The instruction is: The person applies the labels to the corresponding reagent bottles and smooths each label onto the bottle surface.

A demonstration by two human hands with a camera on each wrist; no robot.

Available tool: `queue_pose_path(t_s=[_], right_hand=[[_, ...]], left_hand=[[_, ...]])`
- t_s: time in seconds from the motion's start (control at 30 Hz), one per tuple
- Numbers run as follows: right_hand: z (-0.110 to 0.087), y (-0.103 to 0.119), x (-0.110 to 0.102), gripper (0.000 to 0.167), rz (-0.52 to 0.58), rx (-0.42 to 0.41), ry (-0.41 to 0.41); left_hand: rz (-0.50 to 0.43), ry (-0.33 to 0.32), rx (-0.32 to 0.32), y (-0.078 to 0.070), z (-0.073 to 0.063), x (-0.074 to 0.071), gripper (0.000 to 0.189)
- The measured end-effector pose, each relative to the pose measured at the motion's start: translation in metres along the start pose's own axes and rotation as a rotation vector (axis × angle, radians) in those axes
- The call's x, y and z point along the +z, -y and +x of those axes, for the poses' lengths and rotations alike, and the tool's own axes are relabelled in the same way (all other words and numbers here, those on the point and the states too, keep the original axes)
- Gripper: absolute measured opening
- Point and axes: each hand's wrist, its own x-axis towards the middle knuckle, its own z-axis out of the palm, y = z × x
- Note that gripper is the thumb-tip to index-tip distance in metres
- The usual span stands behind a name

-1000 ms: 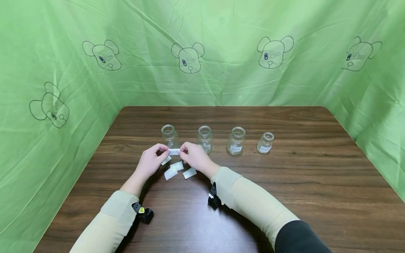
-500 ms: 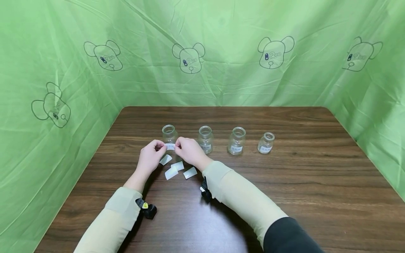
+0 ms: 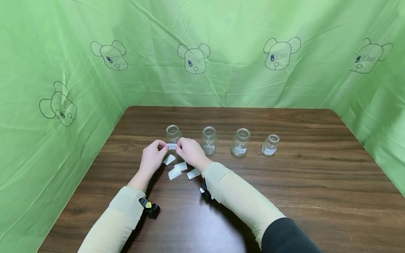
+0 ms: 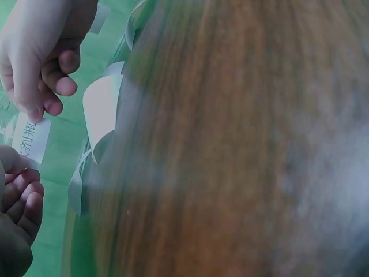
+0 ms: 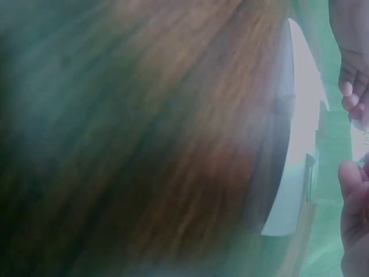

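Note:
Between my two hands a small white printed label [image 3: 172, 146] is stretched at the front of the leftmost glass jar [image 3: 173, 132]. My left hand [image 3: 152, 156] pinches its left end with thumb and fingers. The right end is pinched by my right hand [image 3: 191, 153]. Dark characters show on the label [image 4: 36, 138] in the left wrist view, with my fingers covering both ends. In the right wrist view only part of the label [image 5: 360, 141] shows at the edge. The lower part of the jar is hidden behind the label and hands.
Three more glass jars stand in a row to the right: one [image 3: 209, 138], another [image 3: 241, 140] and a smaller one [image 3: 271, 143], all bearing white labels. Several pale paper pieces [image 3: 175, 173] lie in front of my hands on the brown wooden table [image 3: 310, 196]. Green cloth [image 3: 227, 80] surrounds it.
Both hands moved the label slightly forward and up from below the jar to against its front, then stayed there. The head view has shifted a little.

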Motion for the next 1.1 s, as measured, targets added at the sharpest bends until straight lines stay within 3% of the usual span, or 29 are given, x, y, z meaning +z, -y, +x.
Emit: queue_pose_path(t_s=[0.4, 0.73, 0.83, 0.93, 1.03, 1.1], right_hand=[[0.0043, -0.0008, 0.0039, 0.011, -0.043, 0.062, 0.023], [0.0007, -0.0012, 0.004, 0.011, 0.013, 0.108, -0.003], [-0.0002, -0.003, 0.0045, 0.023, 0.09, 0.134, -0.01], [0.0008, -0.0032, 0.0038, 0.046, 0.167, 0.164, -0.037], [0.003, -0.0006, 0.0033, 0.065, 0.17, 0.177, -0.038], [0.005, 0.0006, 0.0018, 0.067, 0.133, 0.17, -0.026]], left_hand=[[0.005, -0.007, -0.019, 0.0003, 0.0047, 0.0041, 0.016], [-0.056, -0.001, -0.023, 0.0034, 0.0059, 0.0048, 0.015], [-0.085, 0.006, -0.015, 0.0045, 0.0064, 0.0011, 0.018], [-0.109, 0.018, 0.017, 0.0044, 0.008, -0.001, 0.033], [-0.126, 0.06, 0.06, 0.0044, 0.0084, -0.0007, 0.053], [-0.124, 0.095, 0.072, 0.0036, 0.0087, 0.0005, 0.061]])
